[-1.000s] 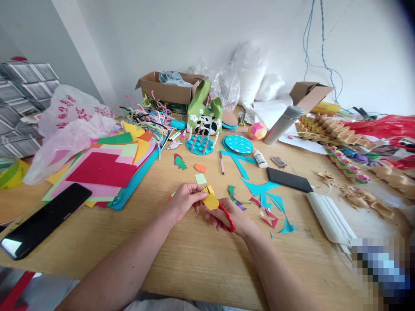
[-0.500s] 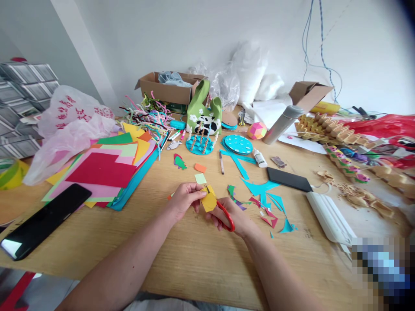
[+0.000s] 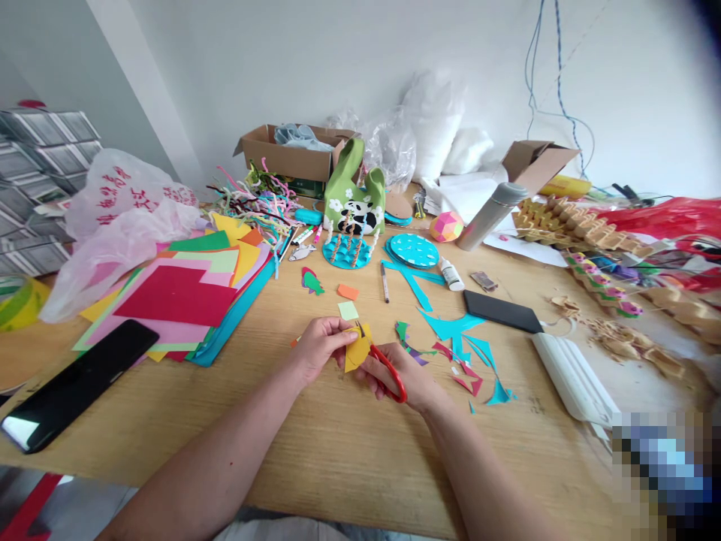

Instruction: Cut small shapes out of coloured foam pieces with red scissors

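Observation:
My left hand [image 3: 325,348] pinches a small piece of yellow paper [image 3: 354,355] between thumb and fingers, above the middle of the table. Red-handled scissors [image 3: 394,376] sit in my right hand [image 3: 406,376], fingers through the loops. Their blades lie at the yellow paper, with the dark tips showing at its upper edge. A pale green paper square [image 3: 348,310] and an orange paper piece [image 3: 348,291] lie just beyond my hands. Further left is a green and purple fish-shaped cutout [image 3: 312,282]. Some of my right fingers are hidden behind the paper.
Colored paper sheets [image 3: 174,297] and a black phone [image 3: 79,383] lie on the left. Cut scraps [image 3: 462,327], a black power bank [image 3: 501,311] and a white device [image 3: 574,379] are on the right. A panda bag [image 3: 354,195] and a grey bottle [image 3: 493,216] stand behind.
The yellow paper has turned and shifted slightly left against the scissors. Both hands stay in nearly the same place, and the rest of the table looks the same.

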Demonstrator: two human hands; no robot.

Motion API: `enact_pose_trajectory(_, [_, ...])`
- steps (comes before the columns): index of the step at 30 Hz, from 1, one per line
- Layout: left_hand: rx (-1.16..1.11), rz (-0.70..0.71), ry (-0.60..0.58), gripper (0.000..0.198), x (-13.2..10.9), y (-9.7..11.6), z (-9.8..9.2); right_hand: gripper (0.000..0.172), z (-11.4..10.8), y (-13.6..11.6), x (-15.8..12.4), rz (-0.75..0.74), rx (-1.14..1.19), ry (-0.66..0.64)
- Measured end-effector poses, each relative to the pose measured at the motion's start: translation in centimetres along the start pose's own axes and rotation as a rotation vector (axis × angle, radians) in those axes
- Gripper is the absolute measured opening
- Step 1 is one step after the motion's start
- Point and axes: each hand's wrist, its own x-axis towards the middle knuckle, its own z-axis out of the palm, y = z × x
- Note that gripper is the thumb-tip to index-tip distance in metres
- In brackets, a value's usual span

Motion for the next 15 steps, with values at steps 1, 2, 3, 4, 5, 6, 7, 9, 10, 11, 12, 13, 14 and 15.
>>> enact_pose_trajectory(1, [-0.003, 0.002, -0.007, 0.03, 0.01, -0.02, -0.01, 0.052, 0.0, -0.01, 0.0, -0.005, 0.0, -0.003])
enact_pose_trajectory(2, [-0.005, 0.004, -0.012, 0.03, 0.03, -0.04, -0.01, 0.051, 0.0, 0.0, -0.01, -0.008, -0.001, -0.004])
enact_pose_trajectory(3, [-0.006, 0.005, -0.014, 0.03, 0.04, -0.06, -0.01, 0.051, 0.0, 0.01, -0.02, -0.01, -0.002, -0.003])
enact_pose_trajectory(4, [-0.006, 0.003, -0.014, 0.029, 0.06, -0.06, 0.0, 0.051, 0.0, 0.03, -0.02, -0.009, -0.003, -0.002])
enact_pose_trajectory(5, [-0.004, 0.0, -0.014, 0.029, 0.07, -0.06, 0.0, 0.051, 0.0, 0.06, -0.01, -0.006, -0.005, -0.001])
enact_pose_trajectory(6, [-0.002, -0.003, -0.012, 0.029, 0.08, -0.05, 0.0, 0.051, 0.0, 0.09, -0.01, -0.002, -0.006, -0.001])
enact_pose_trajectory(7, [0.001, -0.007, -0.011, 0.029, 0.08, -0.04, -0.01, 0.051, -0.01, 0.13, 0.01, 0.001, -0.006, -0.003])
enact_pose_trajectory(9, [0.009, -0.014, -0.009, 0.028, 0.05, 0.01, -0.02, 0.051, -0.02, 0.19, 0.04, 0.007, -0.009, -0.007])
enact_pose_trajectory(10, [0.013, -0.018, -0.007, 0.028, 0.03, 0.04, -0.02, 0.051, -0.03, 0.21, 0.05, 0.011, -0.012, -0.007])
enact_pose_trajectory(11, [0.016, -0.021, -0.005, 0.028, 0.0, 0.08, -0.01, 0.051, -0.03, 0.22, 0.06, 0.014, -0.016, -0.004])
enact_pose_trajectory(12, [0.017, -0.024, -0.002, 0.028, -0.03, 0.13, 0.0, 0.051, -0.04, 0.22, 0.07, 0.017, -0.02, 0.0])
enact_pose_trajectory(13, [0.016, -0.028, 0.001, 0.028, -0.06, 0.17, 0.01, 0.051, -0.04, 0.21, 0.07, 0.02, -0.023, 0.003])
enact_pose_trajectory(14, [0.015, -0.031, 0.004, 0.028, -0.09, 0.22, 0.03, 0.051, -0.04, 0.19, 0.06, 0.023, -0.025, 0.006])
enact_pose_trajectory(15, [0.014, -0.034, 0.007, 0.027, -0.11, 0.26, 0.05, 0.052, -0.03, 0.18, 0.04, 0.025, -0.027, 0.007])
